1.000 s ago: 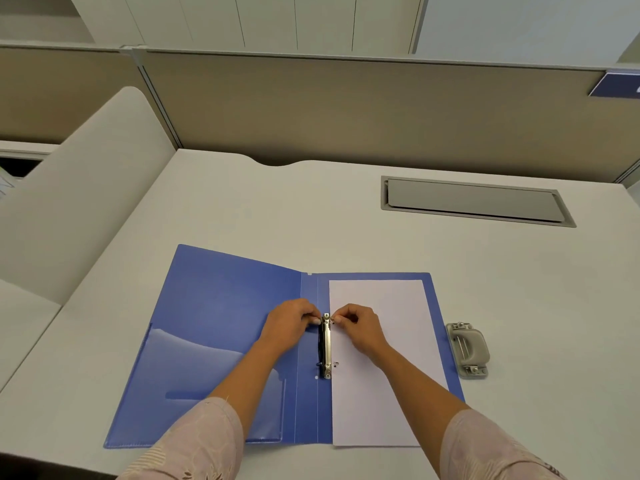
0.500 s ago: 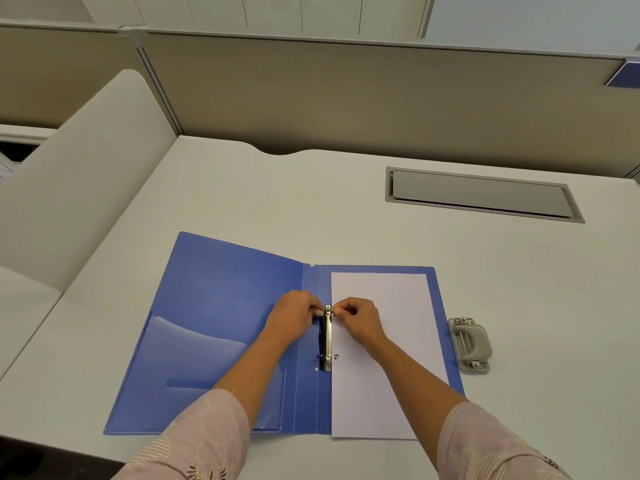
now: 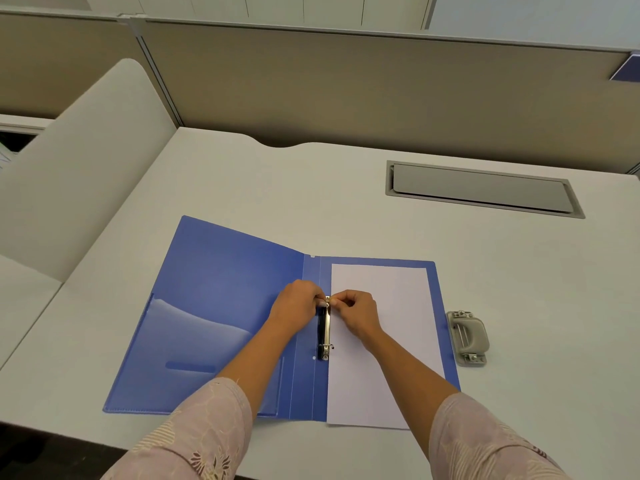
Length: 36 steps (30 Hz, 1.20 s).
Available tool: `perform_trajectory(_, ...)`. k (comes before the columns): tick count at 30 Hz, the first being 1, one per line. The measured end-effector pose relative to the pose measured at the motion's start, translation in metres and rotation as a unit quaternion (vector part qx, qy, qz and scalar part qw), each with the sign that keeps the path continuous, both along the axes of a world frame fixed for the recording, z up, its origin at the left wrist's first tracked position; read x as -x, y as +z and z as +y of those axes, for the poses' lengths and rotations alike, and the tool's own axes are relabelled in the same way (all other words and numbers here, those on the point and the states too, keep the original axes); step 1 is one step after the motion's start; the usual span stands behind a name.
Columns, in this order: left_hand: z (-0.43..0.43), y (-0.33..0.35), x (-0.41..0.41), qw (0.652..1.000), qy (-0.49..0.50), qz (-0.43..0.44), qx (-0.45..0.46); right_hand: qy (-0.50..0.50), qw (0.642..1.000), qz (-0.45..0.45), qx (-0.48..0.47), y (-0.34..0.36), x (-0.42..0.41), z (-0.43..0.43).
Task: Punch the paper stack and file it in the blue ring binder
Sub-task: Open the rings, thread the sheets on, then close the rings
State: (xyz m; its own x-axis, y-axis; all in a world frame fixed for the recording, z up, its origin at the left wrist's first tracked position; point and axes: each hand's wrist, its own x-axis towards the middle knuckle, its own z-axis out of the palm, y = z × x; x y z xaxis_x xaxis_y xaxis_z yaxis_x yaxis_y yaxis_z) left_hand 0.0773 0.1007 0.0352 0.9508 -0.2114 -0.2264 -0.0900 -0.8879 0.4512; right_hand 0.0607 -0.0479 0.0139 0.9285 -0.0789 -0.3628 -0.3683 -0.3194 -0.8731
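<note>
Both hands are pinching the far ring of the binder's metal clip: left hand (image 3: 298, 303) is gripping from the cover side and right hand (image 3: 356, 311) from the paper side, with curled fingertips meeting over it. Fingers are covering that ring, so whether it is sprung apart or snapped together cannot be told. Toward the person from the grip, ring mechanism (image 3: 324, 332) is running along the spine. Immediately right of the grip, paper stack (image 3: 384, 341) is lying flat, its left edge sitting against the mechanism. Blue ring binder (image 3: 221, 306) is lying spread beneath both hands. Further right, hole punch (image 3: 467, 337) is sitting unattended on desk (image 3: 277, 188). Judgement: punching is appearing complete, though no holes are showing; securing the rings and shutting the cover are appearing outstanding
</note>
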Motion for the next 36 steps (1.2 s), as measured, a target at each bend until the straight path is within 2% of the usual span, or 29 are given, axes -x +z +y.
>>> perform_trajectory(19,0.004,0.000,-0.042,0.999,0.051,-0.012,-0.014,0.034,0.999,-0.011,-0.015,0.003,-0.058,0.011)
perform_trajectory(22,0.004,-0.003,-0.042,0.998,0.064,-0.012,0.006,0.048,0.999,-0.017,-0.012,0.003,-0.060,0.010)
perform_trajectory(25,0.003,-0.005,-0.035,0.994,0.089,-0.028,0.063,0.066,0.997,-0.044,-0.012,0.008,-0.055,0.005)
perform_trajectory(28,-0.003,0.001,-0.014,0.981,0.110,-0.112,0.118,0.044,0.995,-0.095,-0.001,0.013,-0.043,-0.012)
perform_trajectory(30,-0.010,0.003,0.006,0.967,0.072,-0.207,0.129,0.027,0.992,-0.119,0.032,0.008,-0.029,-0.034)
perform_trajectory(32,-0.019,-0.002,0.030,0.959,0.005,-0.248,0.139,0.019,0.987,-0.131,0.087,0.001,-0.010,-0.061)
perform_trajectory(36,-0.039,-0.033,0.069,0.967,-0.119,-0.183,0.131,0.009,0.977,-0.111,0.180,-0.002,0.036,-0.102)
